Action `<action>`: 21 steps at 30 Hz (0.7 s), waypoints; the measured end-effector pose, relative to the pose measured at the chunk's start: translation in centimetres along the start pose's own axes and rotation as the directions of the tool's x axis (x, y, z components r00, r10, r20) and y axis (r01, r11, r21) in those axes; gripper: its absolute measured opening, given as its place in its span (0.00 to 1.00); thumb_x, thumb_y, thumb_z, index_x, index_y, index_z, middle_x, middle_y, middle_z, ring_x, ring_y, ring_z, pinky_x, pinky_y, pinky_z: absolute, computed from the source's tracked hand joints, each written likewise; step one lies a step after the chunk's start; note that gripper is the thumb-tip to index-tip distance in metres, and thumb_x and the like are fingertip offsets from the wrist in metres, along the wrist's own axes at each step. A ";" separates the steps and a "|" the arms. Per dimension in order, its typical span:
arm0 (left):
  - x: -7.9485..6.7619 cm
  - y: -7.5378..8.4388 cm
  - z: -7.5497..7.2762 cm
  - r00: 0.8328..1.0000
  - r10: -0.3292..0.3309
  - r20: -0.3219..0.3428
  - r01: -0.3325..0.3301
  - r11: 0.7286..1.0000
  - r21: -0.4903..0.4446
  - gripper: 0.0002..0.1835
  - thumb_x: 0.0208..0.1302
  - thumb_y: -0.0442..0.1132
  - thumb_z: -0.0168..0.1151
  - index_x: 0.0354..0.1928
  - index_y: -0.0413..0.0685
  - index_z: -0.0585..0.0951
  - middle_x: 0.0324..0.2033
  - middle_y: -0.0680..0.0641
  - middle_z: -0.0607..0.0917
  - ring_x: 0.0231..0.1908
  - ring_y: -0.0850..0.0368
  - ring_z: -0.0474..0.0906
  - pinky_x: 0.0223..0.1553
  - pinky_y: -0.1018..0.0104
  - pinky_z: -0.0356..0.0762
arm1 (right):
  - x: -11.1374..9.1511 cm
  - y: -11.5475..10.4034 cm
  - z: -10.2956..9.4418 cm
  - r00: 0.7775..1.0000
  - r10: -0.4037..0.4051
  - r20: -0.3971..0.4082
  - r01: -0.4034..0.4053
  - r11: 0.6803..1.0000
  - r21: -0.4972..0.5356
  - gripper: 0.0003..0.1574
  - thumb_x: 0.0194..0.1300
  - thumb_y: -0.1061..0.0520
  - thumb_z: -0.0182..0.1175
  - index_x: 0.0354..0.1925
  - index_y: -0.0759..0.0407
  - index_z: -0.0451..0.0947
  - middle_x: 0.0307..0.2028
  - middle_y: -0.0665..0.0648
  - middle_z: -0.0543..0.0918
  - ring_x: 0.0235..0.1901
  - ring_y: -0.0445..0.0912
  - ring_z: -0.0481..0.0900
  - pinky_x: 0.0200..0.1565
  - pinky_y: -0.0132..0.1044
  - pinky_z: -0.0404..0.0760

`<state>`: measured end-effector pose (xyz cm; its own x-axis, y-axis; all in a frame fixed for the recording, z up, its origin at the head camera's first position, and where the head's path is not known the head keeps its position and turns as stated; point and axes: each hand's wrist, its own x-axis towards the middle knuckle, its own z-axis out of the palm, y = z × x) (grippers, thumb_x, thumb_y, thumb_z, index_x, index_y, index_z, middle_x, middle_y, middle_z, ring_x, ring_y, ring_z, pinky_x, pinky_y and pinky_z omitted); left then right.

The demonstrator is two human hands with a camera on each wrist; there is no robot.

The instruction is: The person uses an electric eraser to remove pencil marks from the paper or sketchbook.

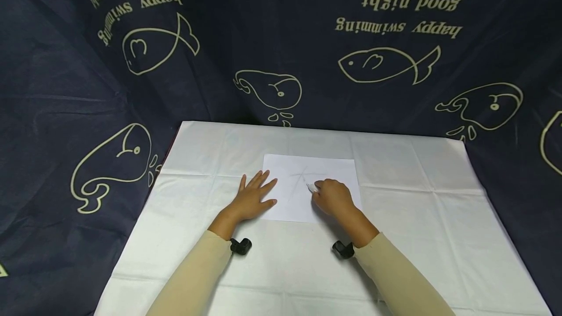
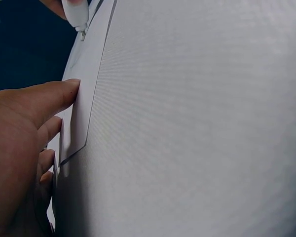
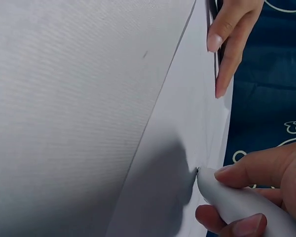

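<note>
1. One right hand [image 1: 332, 197] grasps one white narrow-tipped squeeze pen [image 3: 232, 197], thumb on one side and curled fingers on the other.
2. The pen is above the right half of the paper, its tip at or just over the surface; actual contact is hard to confirm. From the head, its tip points left and slightly away from the person, the long axis running back under the palm.
3. Most of the barrel is hidden by the hand; the right wrist view cuts off its rear end.
4. One left hand [image 1: 251, 200], fingers spread and holding nothing, rests across the left edge of one white sheet of paper [image 1: 285, 211].
5. Several faint grey lines [image 1: 303, 174] cross on it, too pale to count.
6. Two black wrist cameras [image 1: 241, 246] sit by two beige sleeves [image 1: 401, 277], both cut off below.
7. One white cloth [image 1: 439, 238] lies underneath; beyond hangs dark fabric [image 1: 263, 23] with two whole fish outlines.
</note>
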<state>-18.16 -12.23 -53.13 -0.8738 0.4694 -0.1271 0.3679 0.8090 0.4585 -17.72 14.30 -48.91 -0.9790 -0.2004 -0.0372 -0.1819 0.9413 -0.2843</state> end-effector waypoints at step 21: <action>0.2 -0.1 0.2 1.000 -0.006 -0.004 0.006 1.000 -0.006 0.36 0.74 0.58 0.53 0.79 0.58 0.60 0.82 0.46 0.48 0.82 0.46 0.39 0.76 0.33 0.26 | 0.3 -0.3 0.4 0.998 -0.025 -0.052 0.025 1.000 -0.004 0.21 0.64 0.58 0.62 0.54 0.62 0.85 0.44 0.67 0.89 0.45 0.63 0.87 0.45 0.55 0.85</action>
<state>-18.25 -12.14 -53.35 -0.8773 0.4630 -0.1263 0.3605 0.8095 0.4634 -17.96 13.86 -49.27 -0.9776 -0.2098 0.0197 -0.2067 0.9371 -0.2814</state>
